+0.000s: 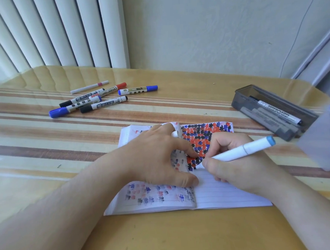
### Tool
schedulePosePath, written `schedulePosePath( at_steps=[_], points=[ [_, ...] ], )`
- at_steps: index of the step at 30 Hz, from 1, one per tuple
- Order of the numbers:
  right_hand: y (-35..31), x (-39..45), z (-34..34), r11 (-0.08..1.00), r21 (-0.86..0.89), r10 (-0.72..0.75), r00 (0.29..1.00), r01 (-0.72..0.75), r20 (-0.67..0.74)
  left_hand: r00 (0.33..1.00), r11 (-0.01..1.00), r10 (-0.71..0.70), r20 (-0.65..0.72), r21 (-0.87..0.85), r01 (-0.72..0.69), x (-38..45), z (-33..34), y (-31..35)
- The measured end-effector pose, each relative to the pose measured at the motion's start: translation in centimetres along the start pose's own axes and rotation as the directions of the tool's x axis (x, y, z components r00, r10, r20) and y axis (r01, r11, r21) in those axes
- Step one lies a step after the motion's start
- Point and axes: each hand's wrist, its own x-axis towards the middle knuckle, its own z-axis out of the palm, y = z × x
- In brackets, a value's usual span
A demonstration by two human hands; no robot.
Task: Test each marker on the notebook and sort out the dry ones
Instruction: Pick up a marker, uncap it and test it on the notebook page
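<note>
Gripping a white marker [239, 150], blue end cap at 2 o'clock, the right hand [238, 161] sets its tip to the notebook [218, 195] at tabletop [167, 236] centre. Left hand [152, 156] lies flat, fingers spread, pressing the left page. Page is covered in red, blue, black marks. Six markers [93, 101] lie at 11 o'clock, well apart. Grey box [271, 110] with markers at 2 o'clock.

Notebook [218, 195]: white ruled pages, red, blue and black blotches. Held marker [243, 151]: white, light-blue end. Table [167, 236]: tan, brown and cream stripes. Box [271, 106]: smoky grey, translucent.
</note>
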Motion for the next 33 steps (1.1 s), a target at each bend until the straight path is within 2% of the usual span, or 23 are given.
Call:
schedulePosePath(
  at_steps=[2,7,12,17,30,33],
  points=[
    [0.02,0.07,-0.03,0.999,-0.038,-0.001,1.000,0.000,-0.007,1.000,1.000,0.000,0.000,0.002,0.000,0.06,0.01,-0.03],
    [0.15,0.10,-0.30,0.999,0.037,0.009,1.000,-0.009,-0.002,1.000,1.000,-0.003,0.010,0.004,0.003,0.01,-0.06,-0.12],
    [-0.07,0.11,-0.10,1.000,-0.020,-0.008,1.000,0.008,0.013,1.000,1.000,-0.012,0.018,0.009,0.012,0.07,-0.15,0.02],
    [0.06,0.13,-0.36,0.999,0.038,0.010,1.000,-0.010,0.005,1.000,1.000,-0.019,0.022,0.012,0.018,0.01,-0.25,0.05],
    [0.57,0.34,-0.38,0.999,0.046,0.009,1.000,-0.010,0.018,1.000,1.000,-0.007,0.025,0.031,0.007,-0.17,-0.34,0.19],
    [0.35,0.18,-0.54,0.995,0.095,-0.023,0.999,0.019,0.046,1.000,0.999,-0.004,-0.008,-0.054,0.003,-0.48,-0.71,0.30]
  ],
)
